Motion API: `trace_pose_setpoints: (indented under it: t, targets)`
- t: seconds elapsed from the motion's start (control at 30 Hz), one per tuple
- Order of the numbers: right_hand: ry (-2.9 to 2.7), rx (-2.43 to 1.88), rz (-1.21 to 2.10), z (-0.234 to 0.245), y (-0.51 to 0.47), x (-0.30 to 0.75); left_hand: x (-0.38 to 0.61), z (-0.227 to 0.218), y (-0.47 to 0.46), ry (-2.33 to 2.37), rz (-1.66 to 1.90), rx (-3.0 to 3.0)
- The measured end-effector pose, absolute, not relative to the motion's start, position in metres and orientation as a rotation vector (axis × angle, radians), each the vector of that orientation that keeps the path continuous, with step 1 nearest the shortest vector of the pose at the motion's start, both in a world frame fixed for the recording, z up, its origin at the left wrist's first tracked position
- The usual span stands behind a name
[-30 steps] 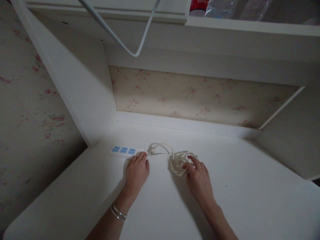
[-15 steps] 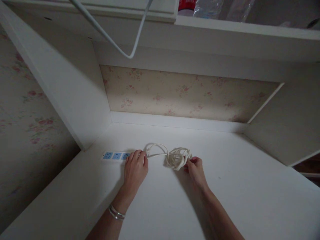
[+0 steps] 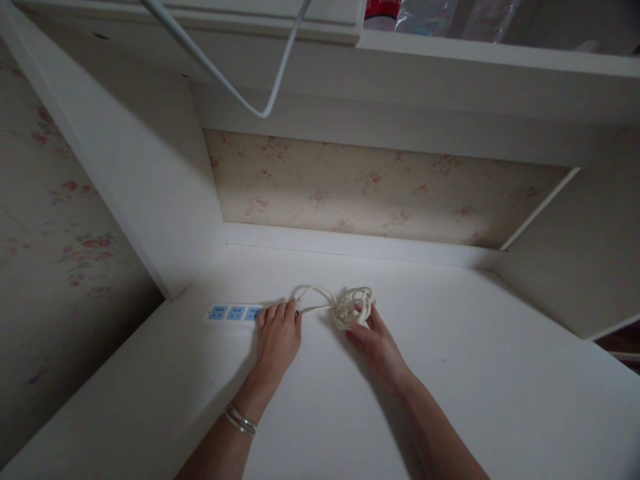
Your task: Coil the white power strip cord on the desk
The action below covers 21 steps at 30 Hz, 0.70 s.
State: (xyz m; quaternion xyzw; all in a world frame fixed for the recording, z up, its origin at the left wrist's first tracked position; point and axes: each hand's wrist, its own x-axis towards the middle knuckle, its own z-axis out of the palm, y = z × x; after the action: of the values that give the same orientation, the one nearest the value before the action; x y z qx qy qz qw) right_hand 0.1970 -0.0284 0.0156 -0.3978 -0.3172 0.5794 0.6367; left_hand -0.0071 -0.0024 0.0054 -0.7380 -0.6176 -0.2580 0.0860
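Note:
A white power strip (image 3: 227, 313) with blue socket faces lies on the white desktop, left of centre. My left hand (image 3: 280, 335) is closed over its right end, hiding that part. From there a white cord loops to a bundled coil of cord (image 3: 346, 311). My right hand (image 3: 374, 337) grips the coil from its right side, with the thumb in front and fingers behind and inside the loops. Bracelets (image 3: 241, 420) circle my left wrist.
The white desktop (image 3: 450, 373) is bounded by side panels and a back ledge (image 3: 360, 243) below floral wallpaper (image 3: 320, 187). Overhead, a shelf (image 3: 475, 57) holds clear plastic items and a red-labelled thing. A bent white rod or cable (image 3: 263, 112) hangs at top left.
My right hand has moved slightly left and turned, from pinching the coil's right edge to grasping round it. My left hand stays on the strip. The view has shifted a little.

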Motion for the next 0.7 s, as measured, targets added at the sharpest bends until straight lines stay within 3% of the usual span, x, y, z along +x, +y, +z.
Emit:
trace_pose_setpoints:
  t: [0.2, 0.47, 0.7]
  targets:
    - [-0.831, -1.153, 1.182, -0.004, -0.021, 0.181, -0.004, 0.005, -0.001, -1.906, -0.798, -2.176]
    - [-0.802, -1.125, 1.280, -0.012, -0.018, 0.188, -0.007, 0.002, 0.001, -1.914, -1.019, -2.256]
    - [-0.829, -1.109, 1.242, -0.010, -0.019, 0.184, -0.002, 0.012, -0.005, -1.639, -1.281, -2.368]
